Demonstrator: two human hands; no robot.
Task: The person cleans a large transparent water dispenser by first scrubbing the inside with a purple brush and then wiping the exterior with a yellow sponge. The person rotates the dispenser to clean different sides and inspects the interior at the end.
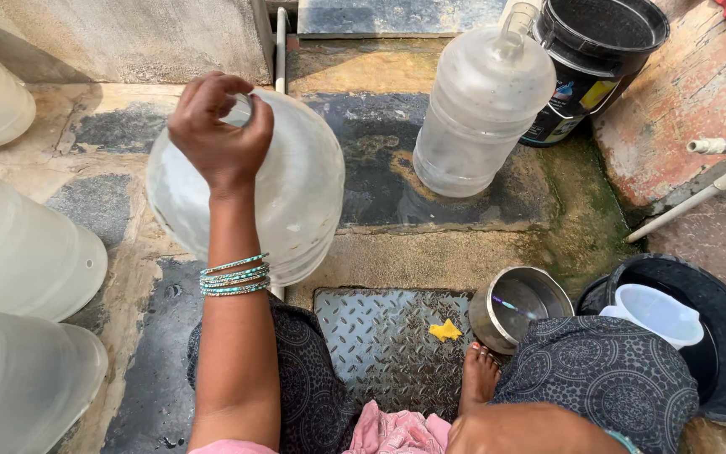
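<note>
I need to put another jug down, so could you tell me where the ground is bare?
Free: the metal grate before the steel pot, and the slab between held jug and standing jug. Crowded: left edge, right corner around the black tub.

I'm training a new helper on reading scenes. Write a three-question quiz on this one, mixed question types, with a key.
1. True or false: the left hand grips the neck of a large clear jug.
2. Which sits on the metal grate?
A. a red brush
B. a yellow scrap
C. a green sponge
3. Fill in: the steel pot lies beside the person's bare ____.

Key
1. True: the fingers curl around the jug's neck.
2. B
3. foot
</note>
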